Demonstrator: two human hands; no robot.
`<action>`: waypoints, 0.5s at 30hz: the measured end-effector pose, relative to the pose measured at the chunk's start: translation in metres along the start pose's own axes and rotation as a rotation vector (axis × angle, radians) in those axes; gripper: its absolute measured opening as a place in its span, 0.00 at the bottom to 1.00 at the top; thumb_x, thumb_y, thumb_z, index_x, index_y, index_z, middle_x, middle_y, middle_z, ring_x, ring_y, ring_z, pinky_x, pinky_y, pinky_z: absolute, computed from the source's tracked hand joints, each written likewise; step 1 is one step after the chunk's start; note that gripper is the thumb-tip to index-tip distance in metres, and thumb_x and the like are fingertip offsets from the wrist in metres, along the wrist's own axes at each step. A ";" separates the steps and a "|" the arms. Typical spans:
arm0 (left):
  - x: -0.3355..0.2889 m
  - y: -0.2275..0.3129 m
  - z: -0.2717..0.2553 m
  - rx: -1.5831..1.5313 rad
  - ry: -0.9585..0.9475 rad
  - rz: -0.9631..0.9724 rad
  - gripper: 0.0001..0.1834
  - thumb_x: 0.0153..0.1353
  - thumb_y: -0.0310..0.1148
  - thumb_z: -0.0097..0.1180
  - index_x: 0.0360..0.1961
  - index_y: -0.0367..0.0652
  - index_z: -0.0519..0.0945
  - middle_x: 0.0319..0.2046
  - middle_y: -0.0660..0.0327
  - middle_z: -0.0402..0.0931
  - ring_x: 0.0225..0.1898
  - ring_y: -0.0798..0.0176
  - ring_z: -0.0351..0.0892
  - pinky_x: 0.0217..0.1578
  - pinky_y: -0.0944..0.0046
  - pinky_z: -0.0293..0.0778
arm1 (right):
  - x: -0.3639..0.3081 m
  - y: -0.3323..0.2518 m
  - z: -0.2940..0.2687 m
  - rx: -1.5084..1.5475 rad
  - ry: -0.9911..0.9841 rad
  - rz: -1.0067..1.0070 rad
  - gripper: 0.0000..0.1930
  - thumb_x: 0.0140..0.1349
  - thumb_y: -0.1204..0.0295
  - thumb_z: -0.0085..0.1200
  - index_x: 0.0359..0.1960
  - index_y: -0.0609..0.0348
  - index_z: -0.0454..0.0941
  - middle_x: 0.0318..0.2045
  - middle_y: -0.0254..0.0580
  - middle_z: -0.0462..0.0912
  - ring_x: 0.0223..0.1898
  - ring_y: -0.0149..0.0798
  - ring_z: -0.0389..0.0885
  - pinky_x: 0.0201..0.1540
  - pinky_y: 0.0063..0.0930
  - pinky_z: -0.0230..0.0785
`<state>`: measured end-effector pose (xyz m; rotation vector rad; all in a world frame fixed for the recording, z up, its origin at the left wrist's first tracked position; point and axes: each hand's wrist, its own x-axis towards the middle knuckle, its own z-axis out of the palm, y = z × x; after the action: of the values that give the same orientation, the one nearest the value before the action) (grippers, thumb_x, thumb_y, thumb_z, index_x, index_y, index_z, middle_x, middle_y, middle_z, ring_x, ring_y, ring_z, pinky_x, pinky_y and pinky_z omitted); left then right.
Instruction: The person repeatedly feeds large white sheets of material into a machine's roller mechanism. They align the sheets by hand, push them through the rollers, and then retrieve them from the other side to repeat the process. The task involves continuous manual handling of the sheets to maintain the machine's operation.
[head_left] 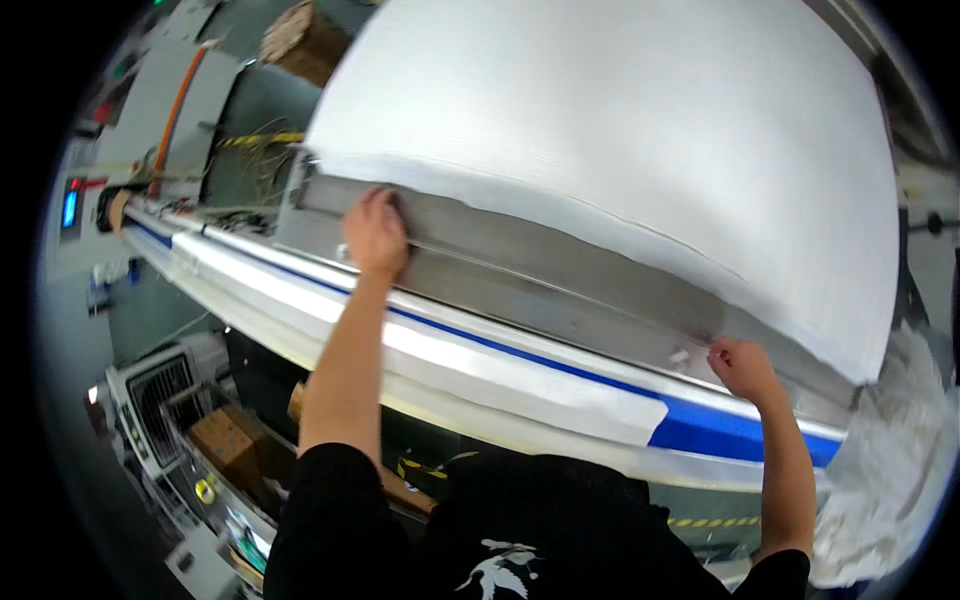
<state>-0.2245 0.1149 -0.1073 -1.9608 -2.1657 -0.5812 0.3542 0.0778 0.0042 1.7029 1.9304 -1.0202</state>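
Note:
A broad white sheet of fabric or film (610,130) spreads over the far side, its loose, wavy near edge lying along a grey metal bed (500,280). My left hand (377,235) is over the left part of the metal, fingers curled together; anything within them is hidden. Farther right and nearer, my right hand (742,368) is closed in a pinch just above the metal, below the sheet's edge. What it pinches, if anything, is too small to name. A small white scrap (680,357) shows beside its fingertips.
A white rail with a blue strip (705,430) runs along the near side, partly covered by a white band (520,385). Crumpled translucent plastic (885,470) hangs at the right. Lower left are a cardboard box (232,445) and a grilled machine (160,395); another carton (305,42) is top left.

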 end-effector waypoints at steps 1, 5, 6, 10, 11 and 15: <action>0.001 0.004 0.001 -0.026 0.044 -0.013 0.15 0.58 0.31 0.50 0.48 0.48 0.76 0.51 0.55 0.72 0.52 0.47 0.69 0.54 0.49 0.63 | 0.019 -0.037 -0.011 0.004 0.020 -0.108 0.10 0.57 0.65 0.51 0.33 0.56 0.79 0.28 0.50 0.82 0.33 0.54 0.80 0.37 0.44 0.71; 0.007 0.010 -0.009 -0.084 0.077 -0.055 0.15 0.56 0.30 0.50 0.46 0.45 0.76 0.49 0.54 0.72 0.50 0.48 0.70 0.53 0.50 0.64 | 0.099 -0.195 -0.038 -0.031 0.124 -0.448 0.10 0.60 0.64 0.50 0.33 0.56 0.78 0.29 0.48 0.81 0.32 0.51 0.79 0.36 0.42 0.70; 0.009 0.011 -0.011 -0.099 0.072 -0.049 0.15 0.55 0.30 0.50 0.45 0.44 0.76 0.49 0.54 0.72 0.49 0.48 0.70 0.53 0.50 0.64 | 0.116 -0.232 -0.043 -0.014 0.158 -0.549 0.09 0.60 0.65 0.50 0.33 0.56 0.78 0.28 0.47 0.81 0.30 0.50 0.79 0.34 0.41 0.70; 0.012 0.011 -0.016 -0.154 0.082 -0.075 0.16 0.54 0.29 0.50 0.45 0.43 0.75 0.48 0.54 0.72 0.49 0.48 0.70 0.53 0.50 0.64 | 0.193 -0.372 -0.047 0.112 0.307 -0.753 0.09 0.59 0.65 0.51 0.33 0.57 0.78 0.27 0.45 0.81 0.30 0.49 0.79 0.33 0.39 0.70; 0.011 0.010 -0.016 -0.163 0.081 -0.082 0.16 0.54 0.28 0.50 0.45 0.42 0.75 0.49 0.54 0.72 0.49 0.48 0.70 0.53 0.50 0.63 | 0.211 -0.400 -0.048 0.109 0.330 -0.786 0.09 0.59 0.66 0.51 0.33 0.57 0.78 0.28 0.45 0.81 0.30 0.48 0.79 0.34 0.39 0.70; 0.011 0.009 -0.016 -0.199 0.075 -0.107 0.17 0.53 0.28 0.51 0.46 0.42 0.75 0.49 0.54 0.72 0.50 0.47 0.70 0.53 0.50 0.63 | 0.263 -0.477 -0.049 0.187 0.340 -0.813 0.10 0.56 0.65 0.53 0.34 0.57 0.80 0.30 0.45 0.83 0.33 0.47 0.81 0.38 0.38 0.73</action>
<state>-0.2190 0.1190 -0.0870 -1.8892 -2.2539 -0.9052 -0.1487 0.2919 -0.0149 1.2167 2.9504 -1.2514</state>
